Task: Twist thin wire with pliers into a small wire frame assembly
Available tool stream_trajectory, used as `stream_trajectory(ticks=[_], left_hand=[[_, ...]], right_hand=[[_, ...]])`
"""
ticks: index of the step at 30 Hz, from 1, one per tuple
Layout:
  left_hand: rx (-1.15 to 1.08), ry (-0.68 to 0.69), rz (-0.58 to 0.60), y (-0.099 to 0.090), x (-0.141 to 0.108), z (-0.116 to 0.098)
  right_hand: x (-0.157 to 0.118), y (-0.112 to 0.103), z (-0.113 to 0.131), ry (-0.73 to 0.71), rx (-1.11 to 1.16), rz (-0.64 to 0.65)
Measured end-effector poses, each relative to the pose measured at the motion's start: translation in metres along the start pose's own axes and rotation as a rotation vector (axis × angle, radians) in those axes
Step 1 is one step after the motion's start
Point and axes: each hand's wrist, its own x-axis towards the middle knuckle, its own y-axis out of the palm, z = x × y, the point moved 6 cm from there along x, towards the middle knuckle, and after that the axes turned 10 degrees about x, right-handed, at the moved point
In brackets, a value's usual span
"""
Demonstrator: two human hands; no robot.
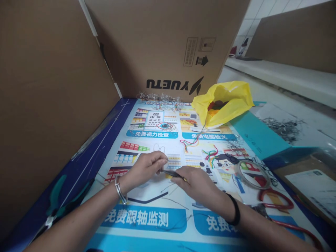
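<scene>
My left hand (153,164), with a silver bangle at its wrist, is closed in a pinch near the middle of the printed sheet (118,241). What it pinches is too small to make out. My right hand (193,182), with a black band at the wrist, is wrapped round a slim dark tool (172,173). The tool's tip points left and meets the fingertips of my left hand. Thin wires (174,202) lie on the sheet below both hands.
Cardboard walls (147,45) stand behind and at left. A yellow bag (236,101) holds colored items at the back right. Teal-handled pliers (56,199) lie at left. Red-handled scissors (278,206), a tape roll (252,175) and a wire pile (283,129) are at right.
</scene>
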Motion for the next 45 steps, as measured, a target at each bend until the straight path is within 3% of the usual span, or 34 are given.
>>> stream_trajectory(ticks=[9, 19, 29, 40, 45], left_hand=[[0.191, -0.013, -0.037, 0.0, 0.003, 0.001], [0.236, -0.009, -0.027, 0.004, 0.003, 0.002], [0.317, 0.032, -0.062, 0.006, 0.003, 0.002], [0.388, 0.028, -0.105, 0.009, 0.0, 0.001], [0.357, -0.001, -0.021, 0.004, 0.003, 0.006]], right_hand=[[-0.003, 0.005, 0.004, -0.087, -0.203, -0.126], [-0.004, 0.007, 0.004, -0.113, -0.157, -0.125], [-0.007, 0.007, 0.015, -0.249, -0.401, -0.228], [-0.012, 0.006, 0.019, -0.262, -0.537, -0.209], [-0.009, 0.007, 0.016, -0.271, -0.452, -0.216]])
